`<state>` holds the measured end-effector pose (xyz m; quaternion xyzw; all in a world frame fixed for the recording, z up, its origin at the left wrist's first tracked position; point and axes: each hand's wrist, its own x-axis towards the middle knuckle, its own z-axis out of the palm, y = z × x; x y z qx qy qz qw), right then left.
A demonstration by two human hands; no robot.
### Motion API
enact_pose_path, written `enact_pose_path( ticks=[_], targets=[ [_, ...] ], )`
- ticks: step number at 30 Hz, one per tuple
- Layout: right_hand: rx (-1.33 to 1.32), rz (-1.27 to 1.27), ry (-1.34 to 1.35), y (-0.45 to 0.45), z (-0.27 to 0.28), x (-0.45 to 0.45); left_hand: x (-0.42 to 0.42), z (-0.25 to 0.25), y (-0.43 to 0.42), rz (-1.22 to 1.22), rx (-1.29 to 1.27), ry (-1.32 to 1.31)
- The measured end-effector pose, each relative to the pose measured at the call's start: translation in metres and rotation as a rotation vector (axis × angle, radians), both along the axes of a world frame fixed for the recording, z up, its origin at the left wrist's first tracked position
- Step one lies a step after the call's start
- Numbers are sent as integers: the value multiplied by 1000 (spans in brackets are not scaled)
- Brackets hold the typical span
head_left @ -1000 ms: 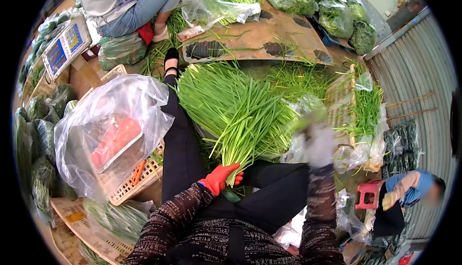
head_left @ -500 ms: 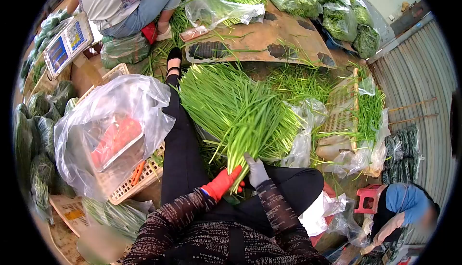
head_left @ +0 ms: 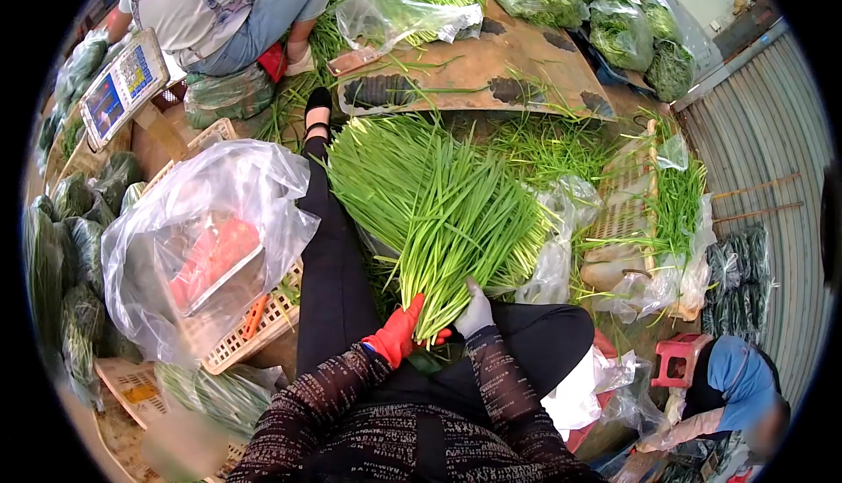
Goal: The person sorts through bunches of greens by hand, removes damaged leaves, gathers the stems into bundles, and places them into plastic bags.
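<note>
In a red glove, my left hand [head_left: 399,334] is closed around the pale stem ends of a bunch of green garlic chives [head_left: 445,283]. My right hand [head_left: 475,312], gloved in grey, grips the same bunch from its right side, thumb in front and fingers largely hidden behind the stems. The bunch is fanned out above my lap, leaves pointing away from me. Beyond it and partly under its leaves lies a large heap of garlic chives [head_left: 377,167], between my legs.
Left of my leg, a plastic bag [head_left: 145,246] covers much of a crate [head_left: 237,347] with an orange-handled tool. A scale [head_left: 123,88] stands behind. A seated person [head_left: 189,18] is at upper left, another person [head_left: 745,387] at lower right. Bagged greens [head_left: 618,31] line the back.
The bunch in my hands has spread from a narrow bundle into a wider fan. My hands are slightly farther apart, the right one a little to the right. The person at lower right has shifted slightly.
</note>
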<state>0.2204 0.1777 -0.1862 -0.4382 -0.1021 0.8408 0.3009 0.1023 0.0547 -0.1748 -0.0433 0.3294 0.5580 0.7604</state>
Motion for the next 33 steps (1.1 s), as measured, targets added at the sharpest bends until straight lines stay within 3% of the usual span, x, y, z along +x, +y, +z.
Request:
enact_pose_path(
  ticks=[4,6,7,8,11,12,14,16,18,20,22,23,24,25,26,28,29,31,32,33],
  targets=[
    [-97,0,122,1,5,1,-2,3,-1,1,31,-22],
    [261,130,-341,-1,-12,7,-3,4,0,2,34,-40],
    [237,-25,-453,-5,-8,2,-3,5,0,1,37,-59],
    [238,-26,-454,-7,-15,3,-3,5,0,0,38,-60],
    [72,230,-351,-13,-7,15,4,11,2,-132,-52,471],
    [210,110,-349,-18,-29,-1,8,18,5,-201,-113,700],
    [340,147,-304,-26,-7,-19,15,33,2,-409,26,1536],
    [335,228,-307,-28,-5,-22,24,28,5,-708,-50,1750],
    [186,374,-224,-22,-9,-16,15,37,0,-736,81,1751],
    [29,347,-143,-15,-11,-8,1,37,-1,-766,217,1740],
    [-106,333,-138,-11,4,-6,-13,26,2,-344,458,1100],
    [-109,330,-141,-10,2,-3,-21,24,5,-272,288,1027],
    [-117,302,-139,-8,-2,-1,-20,9,10,46,98,964],
    [-123,276,-135,-7,-4,1,-25,-3,18,305,-57,1102],
    [-123,278,-136,-8,-2,2,-38,-24,27,574,-22,1152],
    [-119,263,-16,-10,4,4,-55,-43,47,563,-340,1549],
    [-90,257,-60,-11,5,3,-58,-44,52,569,-340,1545],
    [-77,248,-48,-12,12,0,-62,-32,59,130,-494,1267],
    [-72,235,-33,-11,16,2,-64,-35,60,133,-488,1263],
    [-69,279,-60,-10,18,5,-69,-38,58,20,-424,1083]
  ],
)
